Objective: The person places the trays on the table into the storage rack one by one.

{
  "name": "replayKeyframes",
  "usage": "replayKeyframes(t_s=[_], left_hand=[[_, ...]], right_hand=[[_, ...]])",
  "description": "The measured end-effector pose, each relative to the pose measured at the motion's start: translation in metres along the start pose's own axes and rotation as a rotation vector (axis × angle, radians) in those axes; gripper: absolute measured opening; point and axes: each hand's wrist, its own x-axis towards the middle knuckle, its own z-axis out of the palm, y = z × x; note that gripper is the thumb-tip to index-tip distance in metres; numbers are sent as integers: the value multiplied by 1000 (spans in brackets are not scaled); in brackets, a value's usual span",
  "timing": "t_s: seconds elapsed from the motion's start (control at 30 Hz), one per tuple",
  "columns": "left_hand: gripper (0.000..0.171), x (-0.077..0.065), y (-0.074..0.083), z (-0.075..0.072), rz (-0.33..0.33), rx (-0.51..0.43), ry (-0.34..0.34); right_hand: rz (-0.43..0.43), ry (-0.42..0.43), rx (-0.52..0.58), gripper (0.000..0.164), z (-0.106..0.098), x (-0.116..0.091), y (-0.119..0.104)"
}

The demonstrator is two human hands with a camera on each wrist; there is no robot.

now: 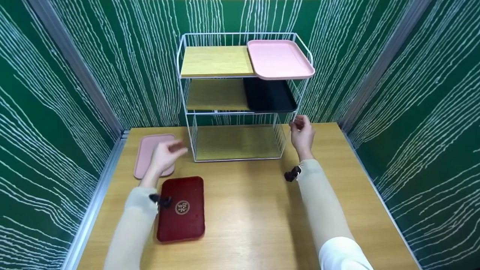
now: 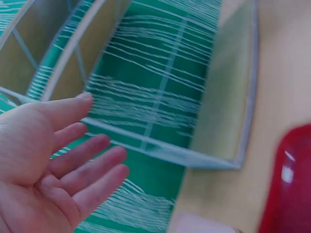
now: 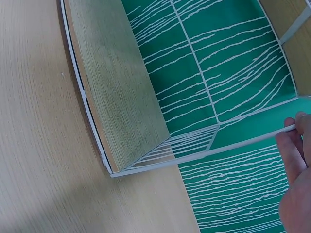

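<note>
Green walls [image 1: 146,56] streaked with white, wooden table [image 1: 247,225] between them. Left hand [image 1: 165,155]: fingers loosely spread, holding nothing, aloft near the flat pink tray [image 1: 145,159]. Forearm passes by the red tray [image 1: 184,217]; a low sweep could nudge either one. Wire rack [image 1: 236,144] stands mid-table, toward the back. Right hand [image 1: 303,137] pinches its front right upright between thumb and fingers. A one-sided pull might swivel or tilt the rack, and the trays loaded at its right could slide. Rack levels: upper pink tray [image 1: 280,59] on top, reaching over the front right corner, likeliest to slip; black tray [image 1: 270,95] in the middle, right end; wooden board showing at the bottom.
</note>
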Motion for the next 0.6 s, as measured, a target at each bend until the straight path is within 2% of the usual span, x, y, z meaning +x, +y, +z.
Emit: replayKeyframes(t_s=[0.07,0.2,0.33,0.43,0.53,0.6], left_hand=[[46,-13,-15,0,-42,26,-28],[40,-40,-45,-2,-115,55,-17],[34,-65,-67,-10,-126,103,4],[32,-83,-79,-17,-158,144,25],[36,-97,-91,-23,-261,170,16],[41,-104,-101,-24,-354,147,-2]], right_hand=[[4,5,-15,19,-1,-1,1],[-3,5,-24,20,-1,-1,2],[-18,6,-17,20,1,-1,2],[-24,10,-21,20,2,-1,3],[-37,21,-32,20,3,-1,4],[-52,27,-38,20,3,-1,4]])
